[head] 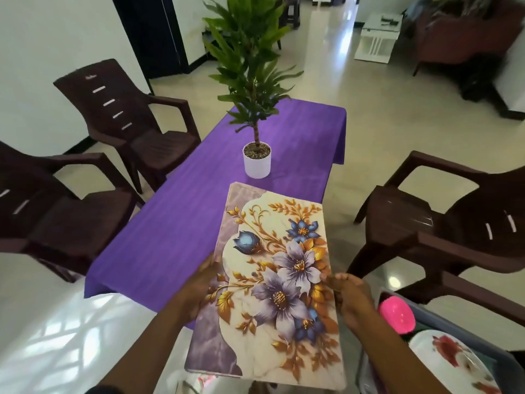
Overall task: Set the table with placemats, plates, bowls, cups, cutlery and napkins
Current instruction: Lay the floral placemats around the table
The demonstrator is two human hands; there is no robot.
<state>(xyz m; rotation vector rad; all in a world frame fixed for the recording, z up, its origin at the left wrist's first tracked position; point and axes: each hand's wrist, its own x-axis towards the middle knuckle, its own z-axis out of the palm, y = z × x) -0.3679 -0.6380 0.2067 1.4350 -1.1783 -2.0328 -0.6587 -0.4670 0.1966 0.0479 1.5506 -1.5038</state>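
Barely begun: both hands, left and right, grip the placemat by its side edges above the table's near end, nothing laid yet, plate waiting near right.

A home's living and dining room: beyond the grip stands a low counter under a purple cloth, a potted plant on it, brown plastic armchairs either side, glossy tiled floor, and a hallway behind.
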